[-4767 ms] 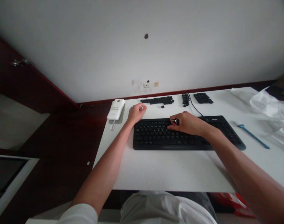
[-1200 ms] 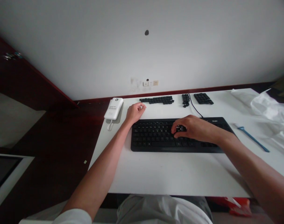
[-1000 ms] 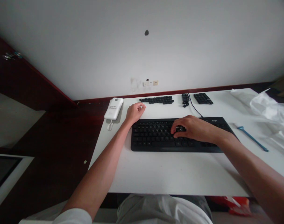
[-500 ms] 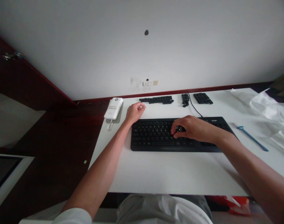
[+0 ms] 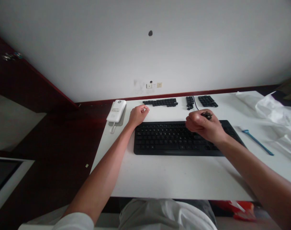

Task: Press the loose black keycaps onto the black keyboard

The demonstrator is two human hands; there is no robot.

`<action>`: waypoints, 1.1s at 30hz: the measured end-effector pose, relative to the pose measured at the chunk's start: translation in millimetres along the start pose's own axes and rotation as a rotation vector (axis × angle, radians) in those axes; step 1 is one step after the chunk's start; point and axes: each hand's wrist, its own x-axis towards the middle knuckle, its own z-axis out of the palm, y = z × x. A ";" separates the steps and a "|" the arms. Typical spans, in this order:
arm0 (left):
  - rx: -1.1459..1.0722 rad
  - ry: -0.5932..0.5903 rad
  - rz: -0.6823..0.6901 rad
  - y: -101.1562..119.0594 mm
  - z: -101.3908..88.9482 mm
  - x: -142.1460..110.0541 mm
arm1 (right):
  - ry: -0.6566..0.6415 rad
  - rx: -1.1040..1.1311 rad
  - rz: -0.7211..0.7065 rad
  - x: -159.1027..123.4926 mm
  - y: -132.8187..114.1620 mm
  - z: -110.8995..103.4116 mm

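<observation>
My right hand (image 5: 204,126) is raised just above the upper right of a black computer keyboard (image 5: 160,140), pinching a small black keycap (image 5: 207,115) in its fingertips. The keycap is partly hidden by my fingers. My left hand (image 5: 138,115) rests beyond the keyboard's top left corner, with thumb and forefinger closed together and nothing visible between them. Behind the keyboard lie groups of loose black keycaps (image 5: 160,102) in rows, with more (image 5: 207,101) further right.
The white desk (image 5: 174,175) holds a white power bank (image 5: 116,111) at the back left, a black cable (image 5: 195,103), and a blue plastic tool (image 5: 257,142). Crumpled white plastic sheeting (image 5: 274,111) lies at the right. A wall stands behind the desk.
My right hand has lifted off the keys and moved up and to the right, with the small black keycap in its fingertips. My left hand has not moved.
</observation>
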 end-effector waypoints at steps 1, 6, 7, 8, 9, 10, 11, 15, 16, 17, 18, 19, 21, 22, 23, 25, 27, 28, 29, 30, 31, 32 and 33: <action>0.004 -0.001 0.001 -0.3 0.2 0.2 | 0.015 0.173 0.008 0.2 1.9 5.9; 0.007 0.000 0.009 -2.8 1.6 1.6 | 0.052 0.561 0.065 5.3 13.7 32.1; 0.006 0.002 0.010 -3.0 1.7 1.8 | 0.048 0.577 0.072 6.4 16.2 35.2; 0.006 0.003 0.011 -3.0 1.8 1.8 | 0.040 0.582 0.075 7.2 18.8 37.5; 0.007 0.004 0.011 -2.9 1.7 1.7 | 0.031 0.577 0.073 7.7 21.3 39.1; 0.007 0.004 0.010 -2.6 1.5 1.5 | 0.022 0.564 0.070 8.0 23.7 40.1; 0.008 0.005 0.009 -2.3 1.3 1.3 | 0.013 0.546 0.064 8.1 25.9 40.8; 0.005 0.007 0.002 -1.2 0.5 0.7 | -0.009 0.449 0.031 7.8 32.3 41.9; 0.005 0.006 0.000 -1.1 0.4 0.7 | -0.016 0.416 0.027 7.8 33.4 42.0; 0.004 0.005 -0.002 -1.2 0.5 0.7 | -0.025 0.383 0.024 7.7 34.5 42.2; 0.004 0.005 -0.003 -1.3 0.6 0.8 | -0.033 0.352 0.024 7.7 35.5 42.4; 0.003 0.005 -0.002 -1.6 0.8 0.9 | -0.041 0.326 0.023 7.7 36.5 42.7; 0.001 0.007 0.000 -2.1 1.3 1.1 | -0.050 0.296 0.019 7.7 38.2 43.2; 0.001 0.009 0.003 -2.4 1.6 1.2 | -0.052 0.289 0.017 7.6 39.0 43.4; 0.002 0.010 0.005 -2.7 1.8 1.4 | -0.053 0.282 0.016 7.6 39.6 43.5; 0.005 0.012 0.009 -3.1 2.2 1.7 | -0.050 0.268 0.014 7.2 40.2 43.7; 0.007 0.012 0.008 -3.4 2.3 1.9 | -0.049 0.259 0.015 6.8 39.7 43.9; 0.006 0.012 0.006 -3.4 2.4 1.9 | -0.045 0.263 0.015 6.7 38.8 44.0; 0.002 0.011 0.004 -3.4 2.5 1.8 | -0.033 0.275 0.013 6.8 37.6 44.2; -0.003 0.014 0.005 -3.1 2.5 1.6 | -0.015 0.301 0.010 7.0 36.1 44.3; -0.009 0.020 0.010 -2.7 2.5 1.3 | 0.010 0.338 0.006 7.5 34.3 44.3; -0.013 0.032 0.020 -1.9 2.2 1.0 | 0.041 0.384 0.003 8.2 32.5 43.9; -0.012 0.050 0.033 -0.8 1.6 0.5 | 0.075 0.435 0.002 9.2 30.9 43.0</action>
